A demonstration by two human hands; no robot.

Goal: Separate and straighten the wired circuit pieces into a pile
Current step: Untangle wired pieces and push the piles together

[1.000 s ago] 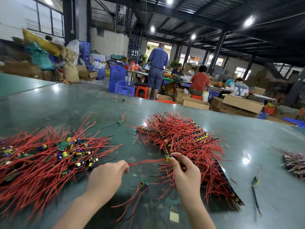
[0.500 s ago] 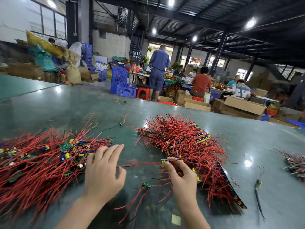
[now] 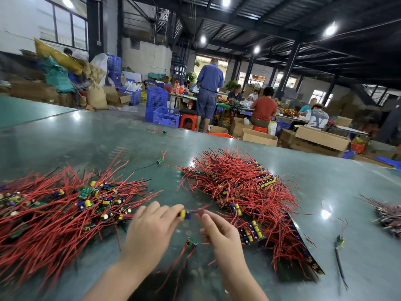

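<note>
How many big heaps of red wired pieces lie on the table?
2: one heap at the left, one heap right of the hands. A smaller purplish bundle lies at the far right edge.

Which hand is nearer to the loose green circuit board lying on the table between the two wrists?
Right. The right hand is just beside the green circuit board; the left hand is farther left, holding another piece.
</note>
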